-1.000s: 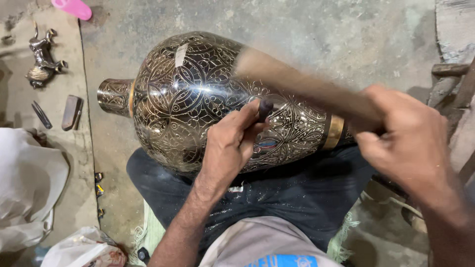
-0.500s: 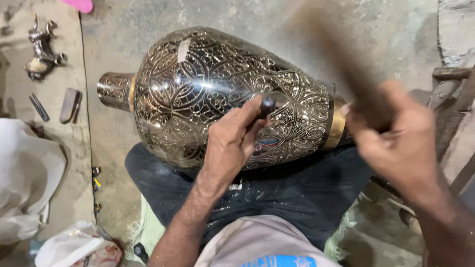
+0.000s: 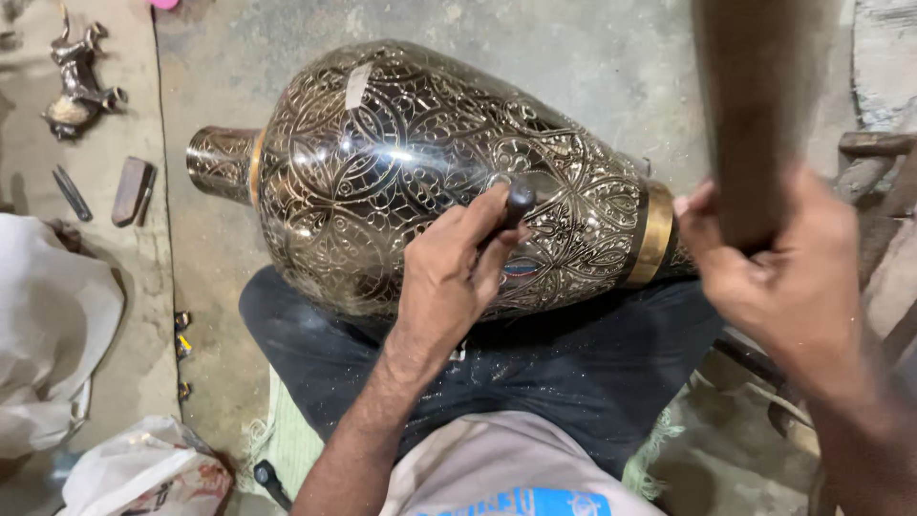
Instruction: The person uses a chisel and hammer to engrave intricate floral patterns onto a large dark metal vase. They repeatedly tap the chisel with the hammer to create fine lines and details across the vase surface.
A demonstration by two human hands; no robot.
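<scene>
Left hand (image 3: 449, 277) closed around a dark chisel (image 3: 516, 203), tip pressed to the flank of the engraved metal vase (image 3: 401, 162); right hand (image 3: 783, 277) clenched on a raised wooden mallet (image 3: 750, 105), blurred, up and to the right of the vase's gold band. Probably heavy, rigid, smooth-polished and prone to rolling on its side across the lap on the dark cloth (image 3: 573, 373), so best steadied at the narrow neck (image 3: 218, 162) far left of the left hand, or by the band. Well left of the hands on the floor: a small metal figurine (image 3: 78, 81), two loose tools (image 3: 105, 191), white cloth (image 3: 48, 325), none obstructing.
</scene>
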